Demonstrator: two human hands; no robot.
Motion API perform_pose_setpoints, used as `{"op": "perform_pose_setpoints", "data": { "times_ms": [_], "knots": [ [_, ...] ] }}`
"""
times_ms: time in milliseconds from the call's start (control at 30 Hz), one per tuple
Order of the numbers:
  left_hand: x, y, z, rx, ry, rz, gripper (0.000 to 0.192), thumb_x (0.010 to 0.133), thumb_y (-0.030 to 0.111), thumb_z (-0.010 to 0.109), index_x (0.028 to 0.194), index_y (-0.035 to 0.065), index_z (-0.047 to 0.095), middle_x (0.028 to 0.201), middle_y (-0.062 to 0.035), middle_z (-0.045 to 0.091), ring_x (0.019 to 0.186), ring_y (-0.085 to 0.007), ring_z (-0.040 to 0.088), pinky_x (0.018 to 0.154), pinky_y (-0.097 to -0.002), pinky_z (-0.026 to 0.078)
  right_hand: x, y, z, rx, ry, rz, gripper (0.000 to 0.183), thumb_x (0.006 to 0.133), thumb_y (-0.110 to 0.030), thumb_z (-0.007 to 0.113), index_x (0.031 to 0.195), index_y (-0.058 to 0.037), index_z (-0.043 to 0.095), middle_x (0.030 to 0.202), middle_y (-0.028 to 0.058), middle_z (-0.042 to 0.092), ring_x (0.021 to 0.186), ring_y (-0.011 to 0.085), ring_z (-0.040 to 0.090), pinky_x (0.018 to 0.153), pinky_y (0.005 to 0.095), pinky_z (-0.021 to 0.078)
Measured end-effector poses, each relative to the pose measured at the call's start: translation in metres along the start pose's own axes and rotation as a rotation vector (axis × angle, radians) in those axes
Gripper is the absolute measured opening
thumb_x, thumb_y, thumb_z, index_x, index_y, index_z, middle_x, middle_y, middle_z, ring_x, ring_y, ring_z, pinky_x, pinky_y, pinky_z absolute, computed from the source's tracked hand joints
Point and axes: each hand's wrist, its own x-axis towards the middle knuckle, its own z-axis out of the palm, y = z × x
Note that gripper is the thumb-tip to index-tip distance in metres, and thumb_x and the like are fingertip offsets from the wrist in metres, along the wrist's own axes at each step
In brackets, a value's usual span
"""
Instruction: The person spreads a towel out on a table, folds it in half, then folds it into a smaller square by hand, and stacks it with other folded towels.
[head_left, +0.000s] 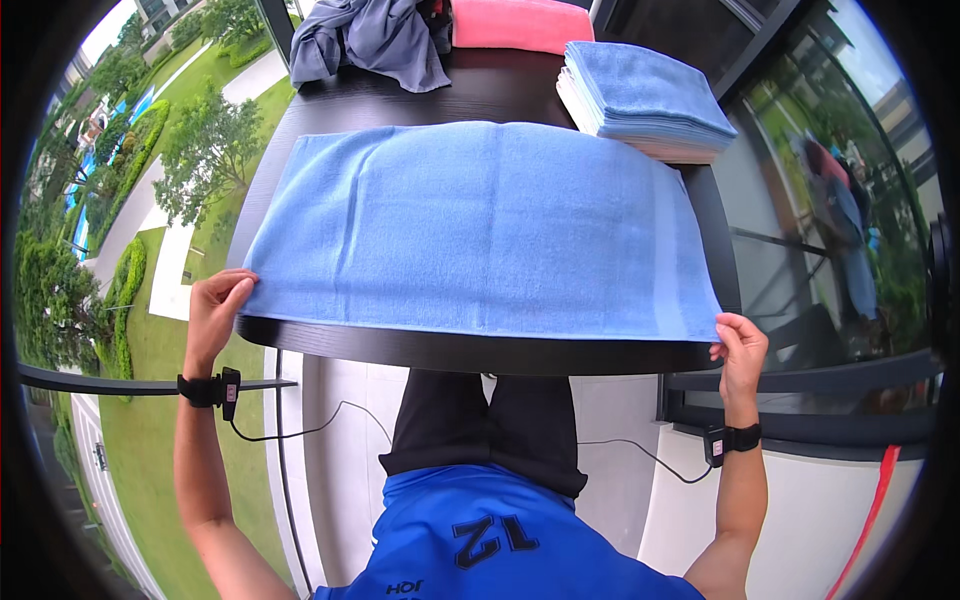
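Observation:
A light blue terry towel lies spread wide across the dark table, with faint creases running through it. At the towel's near left edge, my left hand pinches the cloth between thumb and fingers. My right hand pinches its near right corner, just beyond the table's rounded front edge. A paler woven band runs down the towel near its right side. The towel's far right part meets a stack of folded towels, blue on top and whitish or pinkish below.
Crumpled grey-blue cloth lies at the table's far left, beside a pink towel. Glass panes stand close on the right, a railing on the left. Cables run from straps on both wrists.

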Motion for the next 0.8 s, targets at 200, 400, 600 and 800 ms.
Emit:
{"op": "perform_pose_setpoints", "data": {
  "times_ms": [200,400,600,800],
  "knots": [
    [-0.02,-0.004,-0.004,0.069,-0.022,-0.045,0.015,0.097,-0.003,0.072,0.107,-0.0105,0.08,0.103,-0.0094,0.079,0.09,-0.009,0.07,0.079,-0.0245,0.056,-0.018,0.009,-0.008,-0.23,-0.101,0.009,0.012,0.099,0.0,0.07,0.106,0.0017,0.08,0.081,0.0009,0.073,0.062,0.0062,0.064,0.056,0.0207,0.0506],
    [-0.02,0.042,-0.018,0.406,-0.279,-0.274,0.018,0.091,0.002,0.076,0.102,-0.0121,0.079,0.084,-0.0109,0.077,0.072,-0.0123,0.07,0.069,-0.0271,0.057,-0.017,0.004,-0.026,-0.474,-0.274,0.006,0.013,0.095,0.0,0.071,0.106,0.0033,0.078,0.08,0.0039,0.073,0.063,0.0099,0.065,0.058,0.027,0.0521],
    [0.016,0.043,-0.046,0.479,-0.264,-0.078,0.041,0.094,0.007,0.077,0.133,-0.0042,0.073,0.114,-0.0167,0.076,0.092,-0.0203,0.072,0.083,-0.0351,0.06,-0.048,-0.111,0.03,-0.954,-0.303,-0.713,0.039,0.09,-0.003,0.077,0.129,-0.0036,0.07,0.1,0.0169,0.072,0.082,0.0384,0.07,0.072,0.0448,0.0552],
    [0.1,-0.023,-0.085,0.505,-0.317,-0.019,0.066,0.097,0.006,0.073,0.16,0.0148,0.057,0.139,-0.0127,0.067,0.104,-0.0205,0.067,0.095,-0.0355,0.057,-0.105,-0.194,0.097,-0.695,-0.272,-1.509,0.051,0.074,-0.011,0.086,0.122,-0.0229,0.075,0.096,0.0,0.066,0.065,0.0115,0.05,0.054,0.027,0.0302]
  ]
}}
